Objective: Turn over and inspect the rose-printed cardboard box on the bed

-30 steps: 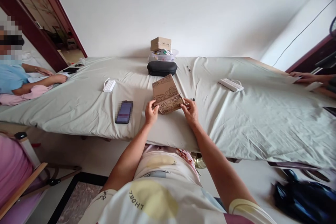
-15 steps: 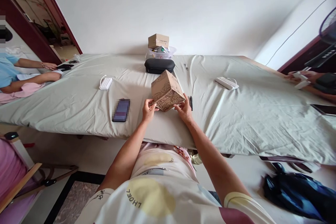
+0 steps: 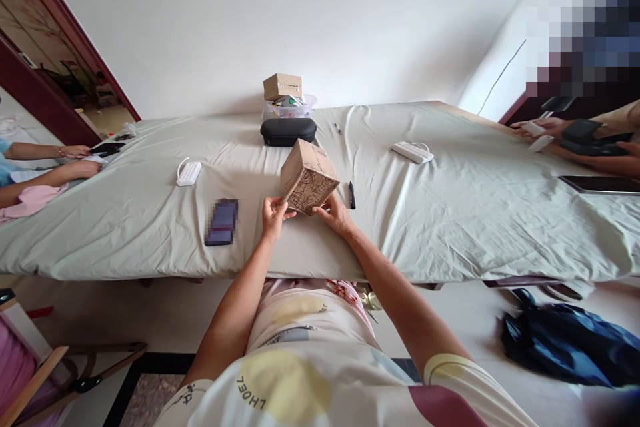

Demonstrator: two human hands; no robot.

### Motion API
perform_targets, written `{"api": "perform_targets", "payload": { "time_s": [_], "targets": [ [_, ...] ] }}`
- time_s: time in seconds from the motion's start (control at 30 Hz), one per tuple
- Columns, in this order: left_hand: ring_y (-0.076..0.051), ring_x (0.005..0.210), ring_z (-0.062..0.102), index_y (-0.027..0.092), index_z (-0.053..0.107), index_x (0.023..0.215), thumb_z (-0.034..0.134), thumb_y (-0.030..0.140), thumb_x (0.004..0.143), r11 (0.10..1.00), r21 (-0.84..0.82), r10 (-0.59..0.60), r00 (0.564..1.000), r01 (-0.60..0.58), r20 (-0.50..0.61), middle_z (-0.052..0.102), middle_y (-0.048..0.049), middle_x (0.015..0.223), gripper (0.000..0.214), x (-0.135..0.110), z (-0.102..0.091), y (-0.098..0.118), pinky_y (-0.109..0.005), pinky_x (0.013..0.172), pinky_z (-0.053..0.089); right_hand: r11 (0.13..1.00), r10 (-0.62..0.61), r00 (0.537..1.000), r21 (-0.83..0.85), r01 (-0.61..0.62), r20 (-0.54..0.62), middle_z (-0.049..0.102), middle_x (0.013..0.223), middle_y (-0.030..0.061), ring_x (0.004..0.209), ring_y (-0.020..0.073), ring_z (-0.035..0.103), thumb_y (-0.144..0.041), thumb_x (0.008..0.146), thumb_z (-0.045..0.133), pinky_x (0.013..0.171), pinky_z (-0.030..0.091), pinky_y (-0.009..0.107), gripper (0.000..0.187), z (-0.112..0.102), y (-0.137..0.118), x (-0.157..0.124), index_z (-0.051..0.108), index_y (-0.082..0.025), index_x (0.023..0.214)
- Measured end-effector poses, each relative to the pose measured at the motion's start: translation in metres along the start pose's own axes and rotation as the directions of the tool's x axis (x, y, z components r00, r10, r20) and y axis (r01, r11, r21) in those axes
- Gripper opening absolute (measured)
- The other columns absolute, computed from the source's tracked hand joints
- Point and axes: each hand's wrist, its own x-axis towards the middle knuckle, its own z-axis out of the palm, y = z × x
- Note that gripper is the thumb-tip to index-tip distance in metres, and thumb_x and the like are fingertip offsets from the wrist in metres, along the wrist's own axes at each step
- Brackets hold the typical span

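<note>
A brown cardboard box with dark line drawings on its sides is tilted on one lower corner above the grey-green cloth of the table. My left hand pinches its lower left edge. My right hand grips its lower right edge from underneath. A black pen lies on the cloth just right of my right hand. A dark phone lies flat to the left of my left hand.
Behind the box sit a black case, a clear tub and a small cardboard box. White devices lie left and right. Other people's arms rest at both table ends. A dark bag lies on the floor.
The box has been turned from lying nearly flat to standing on a corner, and it shifted slightly left. Both hands stayed on its lower edges. The head view swung right.
</note>
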Motion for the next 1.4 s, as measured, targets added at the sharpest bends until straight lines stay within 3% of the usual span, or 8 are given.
{"api": "perform_targets", "payload": {
  "time_s": [0.17,0.4,0.6,1.0,1.17,1.27,1.4],
  "targets": [
    [-0.014,0.088,0.067,0.022,0.048,0.096,0.083,0.056,0.076,0.999,0.023,-0.023,1.0,0.023,0.013,0.058,-0.0004,0.094,0.053,0.0,-0.001,0.002,-0.034,0.07,0.07,0.999,-0.031,0.996,0.036,0.028,0.085,0.075,0.088,0.0046,0.075,0.0241,0.072,-0.076,0.081,0.071,0.068,0.058,0.036,0.098,0.0,-0.007,-0.001,0.041,-0.021,0.156],
    [-0.016,0.074,0.074,0.023,0.046,0.096,0.078,0.066,0.078,0.993,0.116,-0.004,0.998,-0.003,0.062,0.064,-0.0002,0.086,0.057,-0.002,0.002,0.004,-0.032,0.064,0.066,1.0,0.001,0.998,0.006,-0.002,0.058,0.074,0.086,0.0052,0.072,0.0228,0.069,-0.073,0.087,0.064,0.072,0.057,0.037,0.091,-0.003,-0.01,-0.003,0.043,-0.016,0.155],
    [-0.015,0.064,0.075,0.022,0.046,0.092,0.076,0.063,0.082,0.99,0.138,0.03,0.999,-0.034,0.032,0.068,0.0015,0.079,0.052,-0.006,0.004,0.004,-0.026,0.058,0.061,0.999,-0.007,0.999,-0.042,0.008,0.043,0.07,0.078,0.0023,0.07,0.0219,0.067,-0.073,0.09,0.062,0.072,0.055,0.035,0.083,-0.005,-0.013,-0.006,0.048,-0.017,0.151],
    [-0.015,0.061,0.074,0.023,0.045,0.096,0.074,0.054,0.087,0.989,0.146,-0.023,0.998,0.015,0.051,0.07,0.0019,0.08,0.043,-0.005,0.007,0.002,-0.024,0.054,0.058,0.997,-0.053,0.999,-0.064,0.054,0.014,0.066,0.075,-0.0006,0.062,0.0213,0.063,-0.077,0.081,0.07,0.061,0.055,0.035,0.105,-0.001,-0.003,-0.003,0.035,-0.018,0.161],
    [-0.016,0.061,0.073,0.025,0.044,0.104,0.084,0.041,0.08,0.971,0.237,0.016,1.0,-0.01,-0.024,0.074,0.0008,0.083,0.049,-0.007,0.011,-0.007,-0.025,0.053,0.055,0.995,-0.091,0.995,-0.04,0.092,0.039,0.068,0.077,-0.0005,0.062,0.0203,0.064,-0.073,0.087,0.066,0.062,0.055,0.035,0.097,0.004,-0.003,-0.005,0.033,-0.018,0.16],
    [-0.016,0.062,0.073,0.025,0.048,0.112,0.082,0.041,0.083,0.959,0.279,0.066,0.994,-0.04,-0.084,0.075,0.0007,0.083,0.048,-0.008,0.011,-0.01,-0.024,0.054,0.054,0.993,-0.111,0.991,-0.022,0.113,0.079,0.07,0.08,0.0004,0.062,0.0193,0.064,-0.069,0.092,0.06,0.062,0.054,0.034,0.086,0.007,-0.003,-0.007,0.033,-0.019,0.157],
    [-0.018,0.069,0.075,0.024,0.053,0.131,0.079,0.044,0.087,0.946,0.316,0.097,0.993,-0.069,-0.074,0.077,-0.0036,0.095,0.055,-0.008,0.01,-0.009,-0.028,0.062,0.058,0.994,-0.099,0.989,-0.026,0.102,0.109,0.073,0.085,0.0027,0.062,0.019,0.064,-0.069,0.095,0.055,0.064,0.054,0.034,0.071,0.01,0.0,-0.008,0.042,-0.021,0.146]
  ]
}}
